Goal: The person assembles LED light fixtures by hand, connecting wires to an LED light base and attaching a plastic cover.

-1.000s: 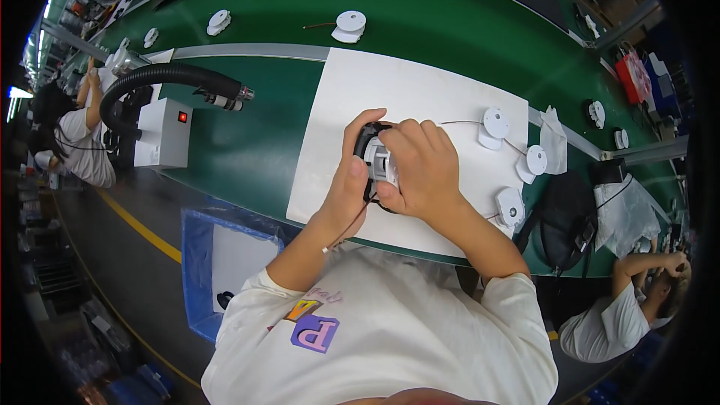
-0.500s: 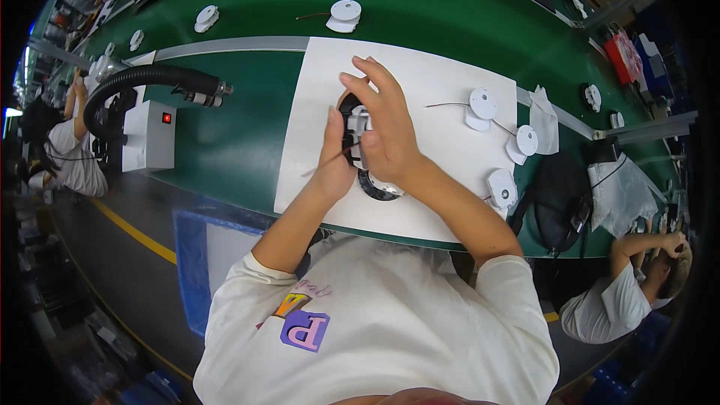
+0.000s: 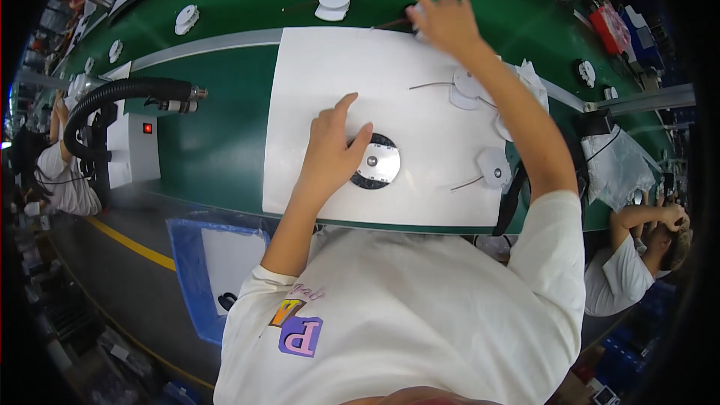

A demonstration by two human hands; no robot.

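My left hand (image 3: 330,146), thumb and index finger apart, is on the white sheet (image 3: 315,60), holding nothing. Just right of its thumb lies a round disc (image 3: 377,161) with a black rim, a silver plate across it and a central hub. My right hand (image 3: 450,26) reaches far out over the green surface beyond the sheet. Its index finger is stretched out and its other fingers are bent over a small dark part with wires (image 3: 411,10). Most of that part is hidden under the hand, and a thin wire runs left from it.
White round parts with wires (image 3: 493,168) lie on the sheet's right side. More white parts (image 3: 334,1) stand along the green far strip (image 3: 255,0). On the left is a white box with a black flexible hose (image 3: 135,82). A blue-lined bin (image 3: 187,277) stands below left; other people sit both sides.
Both hands held the wired part together over the disc. The right hand has carried it away to the far strip; the left hand has let go, and the disc now shows fully.
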